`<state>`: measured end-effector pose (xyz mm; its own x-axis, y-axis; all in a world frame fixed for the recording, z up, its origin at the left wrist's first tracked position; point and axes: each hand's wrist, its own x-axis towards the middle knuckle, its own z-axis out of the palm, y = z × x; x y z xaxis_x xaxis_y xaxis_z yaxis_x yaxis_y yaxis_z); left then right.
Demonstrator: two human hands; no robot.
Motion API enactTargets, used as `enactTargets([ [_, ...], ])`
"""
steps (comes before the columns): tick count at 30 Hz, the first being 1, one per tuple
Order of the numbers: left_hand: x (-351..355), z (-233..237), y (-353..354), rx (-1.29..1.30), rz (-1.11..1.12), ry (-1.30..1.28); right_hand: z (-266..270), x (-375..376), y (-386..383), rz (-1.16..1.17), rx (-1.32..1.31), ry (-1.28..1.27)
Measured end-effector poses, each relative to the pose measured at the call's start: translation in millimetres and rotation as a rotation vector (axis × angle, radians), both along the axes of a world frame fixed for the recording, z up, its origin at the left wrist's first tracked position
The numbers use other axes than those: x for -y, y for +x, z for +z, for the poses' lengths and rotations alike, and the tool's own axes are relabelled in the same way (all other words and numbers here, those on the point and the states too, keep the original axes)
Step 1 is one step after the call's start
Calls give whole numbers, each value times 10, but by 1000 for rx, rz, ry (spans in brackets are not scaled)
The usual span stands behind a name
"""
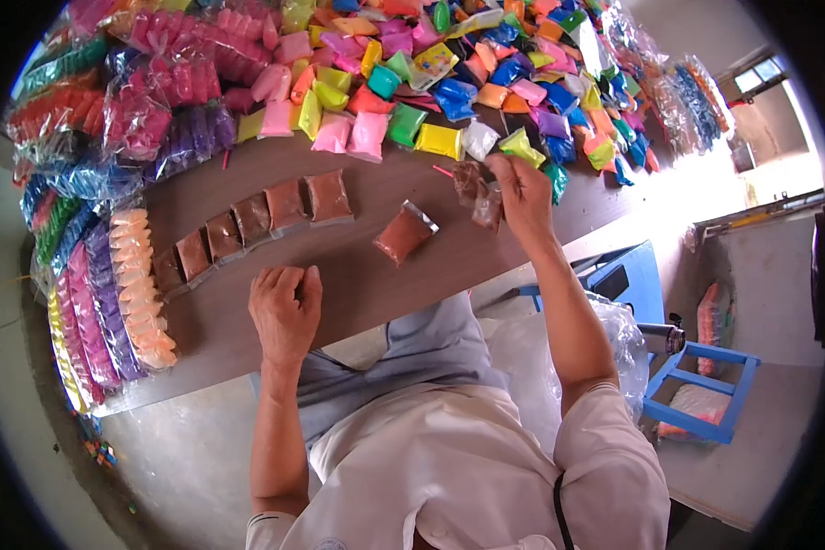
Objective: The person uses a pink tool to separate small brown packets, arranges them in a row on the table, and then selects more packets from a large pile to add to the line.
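My right hand (522,192) is closed in a pinch on a crumpled clear plastic bag (477,192) with brown stuff showing through it. A small pink-red strip pokes out at that bag's left side. To its left, a single brown packet (403,235) with a shiny clear end lies tilted on the brown table (357,284). My left hand (284,307) rests near the table's front edge, fingers curled in, nothing visible in them. Beyond it runs a curved row of several brown packets (252,220), side by side.
A big heap of colourful small packets (431,69) covers the table's far side. Bundled strips of packets (137,284) stand along the left end. On the right are a blue stool (706,390), a blue chair (637,280) and a clear plastic sack (541,357).
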<state>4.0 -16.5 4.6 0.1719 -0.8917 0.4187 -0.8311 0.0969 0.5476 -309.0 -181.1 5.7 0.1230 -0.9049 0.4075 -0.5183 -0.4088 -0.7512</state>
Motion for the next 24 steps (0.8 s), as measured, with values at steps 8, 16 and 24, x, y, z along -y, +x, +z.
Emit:
enactTargets([
  [8,17,-16,-8,15,-1,-25,7,87,-352,-202,41,-107],
  [16,15,-21,8,27,12,-2,366,-366,228,124,-222,-267],
  [24,5,-14,7,3,10,-10,197,-507,687,505,-535,-142],
])
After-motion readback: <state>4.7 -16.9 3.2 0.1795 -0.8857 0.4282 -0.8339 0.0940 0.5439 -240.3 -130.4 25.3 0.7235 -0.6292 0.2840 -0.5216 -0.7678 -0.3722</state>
